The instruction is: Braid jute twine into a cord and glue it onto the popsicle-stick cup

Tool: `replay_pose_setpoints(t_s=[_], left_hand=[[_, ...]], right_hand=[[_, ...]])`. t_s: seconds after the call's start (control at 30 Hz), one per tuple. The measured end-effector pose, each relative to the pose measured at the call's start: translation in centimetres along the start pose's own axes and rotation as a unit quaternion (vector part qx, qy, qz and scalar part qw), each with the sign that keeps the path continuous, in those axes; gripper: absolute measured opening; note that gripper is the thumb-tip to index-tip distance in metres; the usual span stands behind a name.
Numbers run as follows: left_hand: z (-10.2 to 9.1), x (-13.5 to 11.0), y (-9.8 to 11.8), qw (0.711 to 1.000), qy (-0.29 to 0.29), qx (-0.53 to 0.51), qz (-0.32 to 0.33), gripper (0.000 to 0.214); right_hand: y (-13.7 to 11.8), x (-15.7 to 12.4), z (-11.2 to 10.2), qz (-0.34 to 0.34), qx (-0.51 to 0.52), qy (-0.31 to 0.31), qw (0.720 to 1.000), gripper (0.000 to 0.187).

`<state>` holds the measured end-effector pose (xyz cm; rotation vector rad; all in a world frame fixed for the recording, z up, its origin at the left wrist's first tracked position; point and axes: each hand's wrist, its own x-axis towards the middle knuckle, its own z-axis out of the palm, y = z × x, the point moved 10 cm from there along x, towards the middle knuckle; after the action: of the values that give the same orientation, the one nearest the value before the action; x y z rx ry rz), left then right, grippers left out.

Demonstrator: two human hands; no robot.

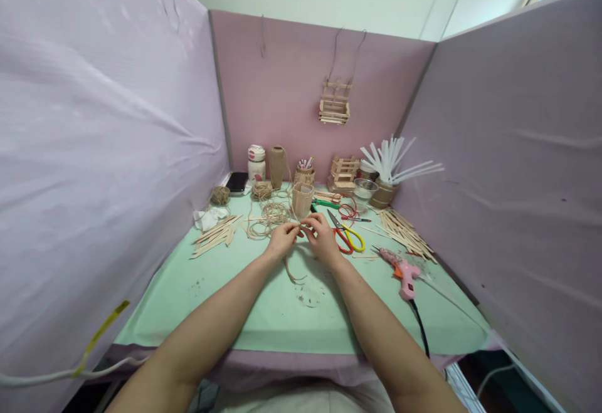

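My left hand [282,239] and my right hand [322,236] meet over the middle of the green table [211,300], fingertips pinched together on a strand of brown twine [292,270]. The twine hangs down from my fingers and curls on the table in front of them. Just behind my hands stands a small stick-and-twine cup [301,198]. A loose tangle of twine [273,215] lies left of the cup.
Wooden sticks [214,235] lie at left, more sticks [404,232] at right. Scissors [347,234] and a pink glue gun [402,272] sit right of my hands. Jars, a twine ball [219,195], a phone and white glue sticks [392,161] line the back. Pink partitions enclose the table.
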<state>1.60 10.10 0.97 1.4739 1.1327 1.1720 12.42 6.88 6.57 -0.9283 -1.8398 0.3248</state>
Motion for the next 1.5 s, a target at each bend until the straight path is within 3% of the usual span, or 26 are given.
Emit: replay_pose_setpoints(t_s=[0.17, 0.3, 0.6, 0.83, 1.03, 1.23, 1.5], left_hand=[[0.1, -0.3, 0.5, 0.999, -0.004, 0.051, 0.016, 0.025], [0.0, -0.4, 0.6, 0.998, 0.003, 0.058, 0.013, 0.024], [-0.1, -0.1, 0.9, 0.993, 0.010, 0.109, 0.041, 0.024], [0.8, -0.8, 1.9, 0.984, -0.033, 0.167, 0.059, 0.024], [1.1, -1.0, 2.2, 0.984, -0.040, 0.158, 0.067, 0.023], [1.2, -0.8, 1.6, 0.987, -0.039, 0.144, 0.064, 0.025], [-0.1, -0.7, 0.5, 0.993, 0.032, 0.110, 0.022, 0.032]], right_hand=[[-0.1, 0.1, -0.1, -0.010, -0.047, -0.003, 0.999, 0.015], [0.1, 0.1, -0.1, 0.010, -0.021, -0.001, 1.000, 0.016], [3.1, -0.4, -0.2, 0.161, 0.111, 0.047, 0.980, 0.017], [4.8, -0.6, 0.5, 0.203, 0.160, 0.038, 0.965, 0.021], [6.0, -0.9, 1.4, 0.242, 0.199, 0.018, 0.949, 0.025], [5.5, -0.7, 1.0, 0.222, 0.196, 0.035, 0.954, 0.021], [3.8, -1.0, 0.0, 0.187, 0.110, 0.077, 0.973, 0.016]])
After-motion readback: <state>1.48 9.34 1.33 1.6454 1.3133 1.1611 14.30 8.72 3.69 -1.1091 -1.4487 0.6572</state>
